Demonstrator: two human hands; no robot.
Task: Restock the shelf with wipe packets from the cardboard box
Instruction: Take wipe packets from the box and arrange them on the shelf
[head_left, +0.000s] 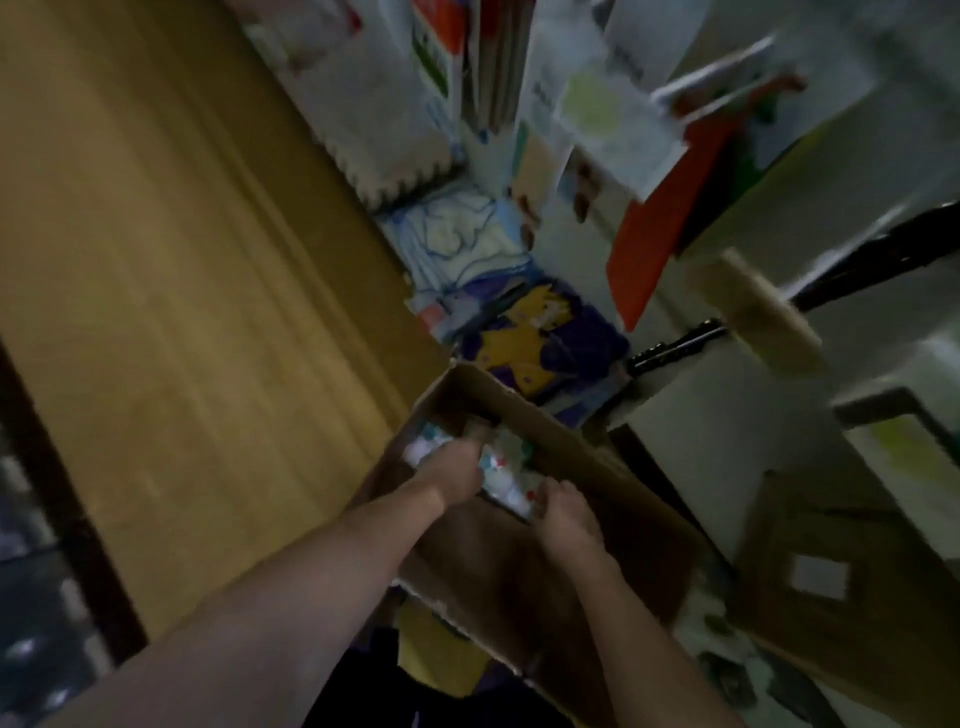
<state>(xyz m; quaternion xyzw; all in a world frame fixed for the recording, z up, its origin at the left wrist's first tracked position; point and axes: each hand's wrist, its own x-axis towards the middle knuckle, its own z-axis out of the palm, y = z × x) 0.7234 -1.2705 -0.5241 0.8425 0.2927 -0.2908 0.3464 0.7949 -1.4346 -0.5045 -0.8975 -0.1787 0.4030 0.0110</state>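
A wide tan floor (182, 291) is filling the left half of the frame, tilted and blurred. Along the upper right, shelves (587, 171) are running down toward the centre, holding blurred coloured packs; their number cannot be told. One open cardboard box (587, 467) is sitting at lower centre, and a second box (852, 582) with a white label is lying at lower right, just beside it.

Two bare forearms are reaching up from the bottom edge into the open box. The left hand (452, 467) is lying at the box's upper left, its fingers bending down onto the packets (501, 475); whether it is gripping one cannot be told through the blur. The right hand (566, 512) is sitting just right of and below it, near the box's centre, fingers curling over the near edge of a white packet and seeming to hold it.

The packets are lying inside the box, under and between both hands, white with blue and red marks. Several are showing, but an exact count cannot be made.
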